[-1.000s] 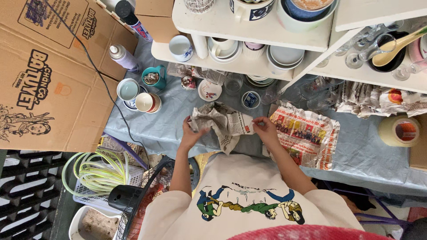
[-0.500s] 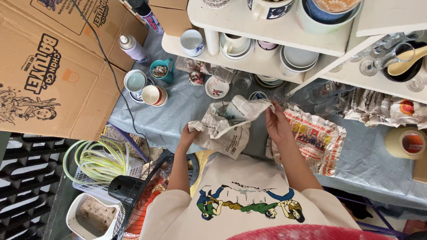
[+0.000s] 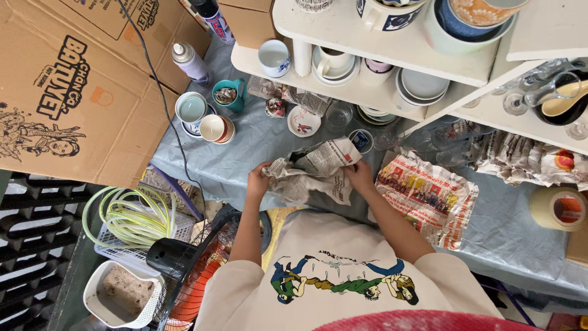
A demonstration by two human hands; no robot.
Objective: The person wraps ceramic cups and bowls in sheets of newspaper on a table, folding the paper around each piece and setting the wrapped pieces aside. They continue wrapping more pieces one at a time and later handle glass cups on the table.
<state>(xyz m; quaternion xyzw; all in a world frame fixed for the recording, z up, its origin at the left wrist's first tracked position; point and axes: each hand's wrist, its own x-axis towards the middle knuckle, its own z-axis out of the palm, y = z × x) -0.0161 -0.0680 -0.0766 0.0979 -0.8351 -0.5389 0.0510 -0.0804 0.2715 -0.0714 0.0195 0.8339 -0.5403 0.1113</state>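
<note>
Cluttered little workspace seen from straight above: a table under a pale blue-grey cloth, with white shelves packed with crockery hanging over its far side. Dead centre, both hands are clamped on a crumpled bundle of newspaper sitting on the cloth at the near edge of the table. Left hand has its fingers curled around the bundle's 9 o'clock end, right hand is pinching the paper at its 3 o'clock side, so both are closed on it rather than spread. Can't tell what's wrapped inside, if anything. Just at 3 o'clock of the bundle lies a flat colourful newspaper sheet, and further out that way a roll of tape. At 12 o'clock there's a small saucer and a clear glass. Around 10 o'clock sit a teal mug, a pair of cups on saucers and a spray can. Big flattened cardboard box fills the 9 to 10 o'clock side with a black cable running across it. Down at 7 o'clock, off the table, are a coil of yellow-green hose in a white basket and a fan with a wire guard.
</note>
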